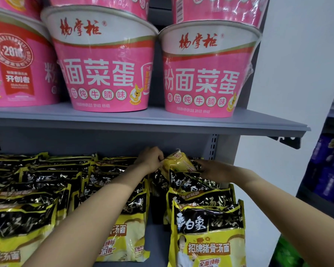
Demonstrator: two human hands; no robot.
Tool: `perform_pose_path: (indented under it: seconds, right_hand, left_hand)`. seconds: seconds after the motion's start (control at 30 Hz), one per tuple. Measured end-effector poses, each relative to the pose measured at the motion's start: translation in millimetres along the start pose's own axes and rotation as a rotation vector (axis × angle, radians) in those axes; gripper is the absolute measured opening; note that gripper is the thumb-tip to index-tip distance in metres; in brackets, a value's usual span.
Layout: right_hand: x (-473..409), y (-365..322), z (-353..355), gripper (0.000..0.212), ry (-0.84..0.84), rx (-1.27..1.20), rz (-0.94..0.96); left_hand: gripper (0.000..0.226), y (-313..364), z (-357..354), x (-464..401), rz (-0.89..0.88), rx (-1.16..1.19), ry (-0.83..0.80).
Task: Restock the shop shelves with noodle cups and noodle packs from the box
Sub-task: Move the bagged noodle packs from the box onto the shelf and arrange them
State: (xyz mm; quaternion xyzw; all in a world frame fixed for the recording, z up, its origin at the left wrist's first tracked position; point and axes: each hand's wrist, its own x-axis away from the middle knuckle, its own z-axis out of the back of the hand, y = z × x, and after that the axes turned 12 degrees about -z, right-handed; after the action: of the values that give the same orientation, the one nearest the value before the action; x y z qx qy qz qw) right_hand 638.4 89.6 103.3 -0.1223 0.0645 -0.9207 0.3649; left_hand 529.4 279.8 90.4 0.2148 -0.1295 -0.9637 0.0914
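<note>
Both arms reaching fwd. Left hand point(151, 158) and right hand point(210, 167) are gripping a yellow noodle pack point(178, 160), fingers curled on its edges, at rear of lower shelf point(156, 234), tilted up.

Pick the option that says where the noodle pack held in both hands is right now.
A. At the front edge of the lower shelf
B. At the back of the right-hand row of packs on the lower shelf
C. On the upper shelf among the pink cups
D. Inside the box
B: both the left hand and the right hand hold the noodle pack at the rear of the right-hand row, under the upper shelf that carries the pink cups.
</note>
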Motion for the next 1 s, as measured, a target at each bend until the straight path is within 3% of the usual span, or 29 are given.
perform_pose_path:
  seconds: [0.1, 0.23, 0.3, 0.37, 0.47, 0.63, 0.8, 0.93, 1.0]
  right_hand:
    - [-1, 2, 0, 0.032, -0.001, 0.054, 0.005]
    - [2, 0, 0, 0.036, -0.025, 0.113, 0.030]
    - [2, 0, -1, 0.040, -0.031, 0.108, 0.026]
    - [4, -2, -1, 0.042, -0.036, 0.076, 0.037]
    - [6, -3, 1, 0.039, -0.035, 0.035, 0.062]
    - [5, -1, 0, 0.037, -0.032, 0.008, 0.047]
    - [8, -2, 1, 0.037, -0.021, 0.015, 0.038]
    - [5, 0, 0, 0.034, -0.004, -0.078, 0.036]
    - [3, 1, -1, 0.032, -0.006, -0.179, 0.032]
  left_hand:
    - [0.009, -5, -4, 1, 0.053, -0.011, -0.002]
    - [0.016, -3, -6, -2, 0.088, -0.084, -0.121]
    - [0.035, -1, -5, -4, 0.028, -0.065, -0.065]
    - [0.045, 3, -4, -3, -0.145, 0.013, -0.009]
    - [0.036, 8, -5, -4, -0.289, 0.042, -0.082]
    - [0.026, -2, -3, -6, -0.144, -0.074, -0.211]
    - [0.014, 0, -7, 1, -0.078, -0.107, -0.009]
    - [0.008, 2, -6, 2, -0.047, 0.039, 0.164]
    - [0.008, 2, -5, 3, -0.021, 0.116, 0.157]
